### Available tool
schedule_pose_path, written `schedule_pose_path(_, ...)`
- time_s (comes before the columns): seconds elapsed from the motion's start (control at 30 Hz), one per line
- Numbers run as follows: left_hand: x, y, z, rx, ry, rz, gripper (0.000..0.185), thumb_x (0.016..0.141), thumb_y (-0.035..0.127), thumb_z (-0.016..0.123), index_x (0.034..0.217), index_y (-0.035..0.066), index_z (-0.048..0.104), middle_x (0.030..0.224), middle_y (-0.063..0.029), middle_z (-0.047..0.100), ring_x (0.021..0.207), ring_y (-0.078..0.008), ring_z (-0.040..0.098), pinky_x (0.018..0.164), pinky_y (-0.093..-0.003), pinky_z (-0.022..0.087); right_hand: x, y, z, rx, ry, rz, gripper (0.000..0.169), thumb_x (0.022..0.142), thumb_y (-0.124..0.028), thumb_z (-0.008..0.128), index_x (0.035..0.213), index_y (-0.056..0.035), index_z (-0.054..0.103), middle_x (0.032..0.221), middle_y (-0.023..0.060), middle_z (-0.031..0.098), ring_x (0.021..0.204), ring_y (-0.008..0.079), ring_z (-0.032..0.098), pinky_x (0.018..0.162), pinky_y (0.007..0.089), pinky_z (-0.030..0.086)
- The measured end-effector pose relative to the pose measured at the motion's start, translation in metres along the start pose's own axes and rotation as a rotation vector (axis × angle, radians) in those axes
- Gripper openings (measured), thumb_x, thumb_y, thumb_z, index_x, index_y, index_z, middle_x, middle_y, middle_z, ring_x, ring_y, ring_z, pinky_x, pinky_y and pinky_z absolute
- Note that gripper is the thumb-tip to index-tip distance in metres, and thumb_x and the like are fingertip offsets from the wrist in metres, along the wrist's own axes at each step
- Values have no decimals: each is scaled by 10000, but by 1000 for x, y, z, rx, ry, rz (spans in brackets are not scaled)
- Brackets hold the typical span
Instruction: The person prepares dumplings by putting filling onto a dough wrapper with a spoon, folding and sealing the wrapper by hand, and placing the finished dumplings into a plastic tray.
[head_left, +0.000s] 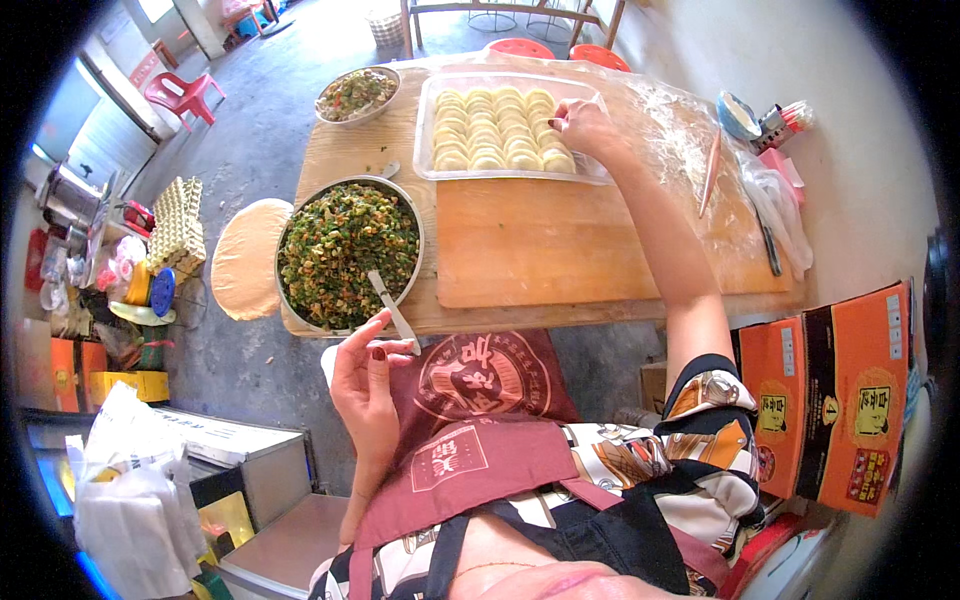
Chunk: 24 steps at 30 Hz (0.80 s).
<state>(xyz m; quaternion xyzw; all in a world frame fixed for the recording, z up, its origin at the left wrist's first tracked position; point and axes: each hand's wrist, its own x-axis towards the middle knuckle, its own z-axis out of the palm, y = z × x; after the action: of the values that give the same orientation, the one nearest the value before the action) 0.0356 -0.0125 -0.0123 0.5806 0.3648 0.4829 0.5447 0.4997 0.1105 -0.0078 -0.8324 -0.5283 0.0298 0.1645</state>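
Observation:
My right hand (581, 127) reaches over the right side of a clear plastic tray (517, 177), its fingertips at the rows of round, pale dough wrappers or dumplings (487, 129) overlapping in it. Whether those fingers grip a piece I cannot tell. My left hand (367, 367) is raised near the table's front edge, palm up with fingers bent, beside the handle of a spatula (391, 311); contact with it is unclear. That spatula leans in a large metal bowl of chopped green filling (345, 251). A wooden board (547, 244) lies in front of the tray.
Behind the large bowl stands a smaller bowl of filling (358, 95). On the table's right are scattered flour (667, 120), a rolling pin (710, 172), a knife (766, 240) and a plastic bag (776, 202). A round pale stool seat (251, 259) adjoins the table's left.

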Motion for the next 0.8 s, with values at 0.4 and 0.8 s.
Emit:
schedule_pose_path(0.4, -4, -2, -6, -51, 21, -49, 270, 1043, 79, 513, 1288, -21, 563, 1336, -176, 612, 963, -171, 675, 809, -285, 559, 11, 14, 5, 38, -18, 48, 246, 893, -268, 692, 1016, -61, 744, 1090, 211, 713, 1017, 352, 689, 896, 425, 522)
schedule_pose_path(0.8, -7, -2, -9, -40, 35, -47, 263, 1042, 84, 519, 1283, -5, 572, 1341, -181, 608, 955, -168, 676, 799, -280, 554, 29, 24, 11, 65, -19, 77, 319, 925, -306, 639, 1083, -46, 732, 1151, 221, 695, 1067, 359, 673, 926, 423, 513)
